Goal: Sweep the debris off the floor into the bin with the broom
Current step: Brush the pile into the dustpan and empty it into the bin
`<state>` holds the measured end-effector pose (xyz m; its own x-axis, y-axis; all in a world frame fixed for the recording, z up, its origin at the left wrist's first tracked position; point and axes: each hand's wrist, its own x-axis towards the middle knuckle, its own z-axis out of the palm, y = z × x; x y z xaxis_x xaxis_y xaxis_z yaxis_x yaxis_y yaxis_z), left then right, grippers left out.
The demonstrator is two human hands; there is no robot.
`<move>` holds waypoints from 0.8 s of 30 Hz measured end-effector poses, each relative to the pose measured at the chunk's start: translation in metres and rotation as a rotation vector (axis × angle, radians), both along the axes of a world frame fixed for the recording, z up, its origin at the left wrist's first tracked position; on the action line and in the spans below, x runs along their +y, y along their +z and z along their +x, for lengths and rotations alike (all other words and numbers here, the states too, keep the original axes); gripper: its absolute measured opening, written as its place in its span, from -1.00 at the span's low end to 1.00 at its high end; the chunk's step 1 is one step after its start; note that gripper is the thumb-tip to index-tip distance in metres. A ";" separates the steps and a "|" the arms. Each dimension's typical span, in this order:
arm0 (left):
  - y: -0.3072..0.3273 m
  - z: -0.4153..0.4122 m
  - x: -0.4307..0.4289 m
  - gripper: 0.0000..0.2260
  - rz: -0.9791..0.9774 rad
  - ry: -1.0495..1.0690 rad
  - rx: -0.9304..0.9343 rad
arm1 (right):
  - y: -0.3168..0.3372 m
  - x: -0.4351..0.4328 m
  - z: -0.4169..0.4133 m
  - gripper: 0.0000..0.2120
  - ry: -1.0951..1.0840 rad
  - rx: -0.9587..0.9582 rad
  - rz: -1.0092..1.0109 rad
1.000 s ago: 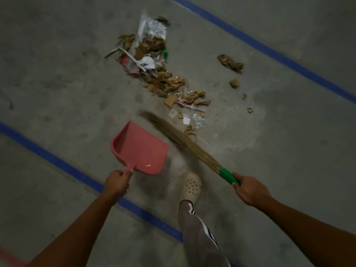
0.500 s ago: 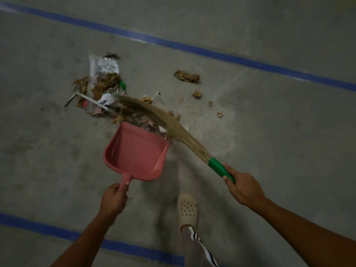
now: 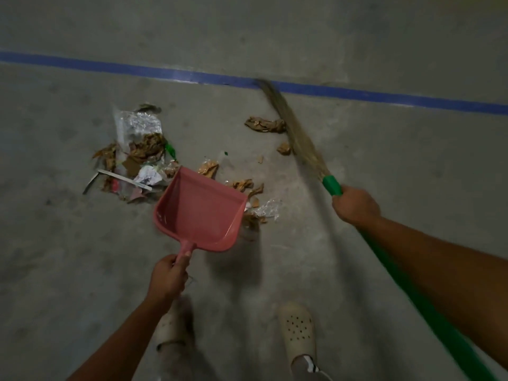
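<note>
The right hand (image 3: 356,206) is gripping a long broom with a green plastic handle and a bundle of tan straw bristles (image 3: 301,145). Its fingers are curling round the handle just below the green collar where the straw begins. The bristles are narrowing into a slim, slightly curved sheaf, and their far end is blurring. The broom's long axis is running diagonally, with the handle passing under the right forearm toward the lower right corner. The bristle end is pointing away from the person, up and to the left, and its tip is reaching the blue painted line (image 3: 192,77) on the grey concrete floor (image 3: 398,149). The straw is passing just beside a crumpled brown paper scrap (image 3: 265,125).

The left hand (image 3: 167,279) is holding a salmon-pink plastic dustpan (image 3: 200,213) by its short handle, fingers wrapped round it. The pan's wide mouth is facing away from the person, toward the debris. Whether its front lip is touching the floor cannot be told.

The scattered debris of brown torn paper, white scraps and a clear plastic bag (image 3: 137,147) is lying on the floor between the dustpan and the blue line, mostly left of the broom.

2 cream perforated clogs (image 3: 298,329) are standing near the bottom edge.
</note>
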<state>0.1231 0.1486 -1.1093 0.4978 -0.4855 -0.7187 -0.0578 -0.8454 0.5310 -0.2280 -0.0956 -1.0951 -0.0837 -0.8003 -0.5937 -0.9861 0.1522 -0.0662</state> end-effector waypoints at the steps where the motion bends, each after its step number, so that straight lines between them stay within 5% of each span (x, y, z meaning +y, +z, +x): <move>1: -0.004 0.011 -0.001 -0.66 0.010 -0.023 0.001 | -0.002 -0.002 0.008 -0.68 0.056 0.051 0.021; 5: -0.002 0.060 0.004 -0.65 0.050 -0.115 0.012 | 0.021 0.031 0.027 -0.64 0.236 0.151 0.017; 9: 0.022 0.107 0.011 -0.69 0.079 -0.196 0.044 | 0.063 0.103 0.022 -0.52 0.184 0.170 0.031; 14: 0.039 0.153 0.010 -0.70 0.066 -0.319 0.061 | 0.081 0.177 0.017 -0.49 -0.168 0.202 -0.041; 20: 0.001 0.179 0.000 -0.72 0.054 -0.401 0.022 | 0.011 0.202 0.044 -0.63 -0.709 0.101 -0.072; 24: -0.023 0.183 0.006 -0.77 0.025 -0.417 -0.029 | -0.042 0.224 0.093 -0.62 -0.696 0.017 0.029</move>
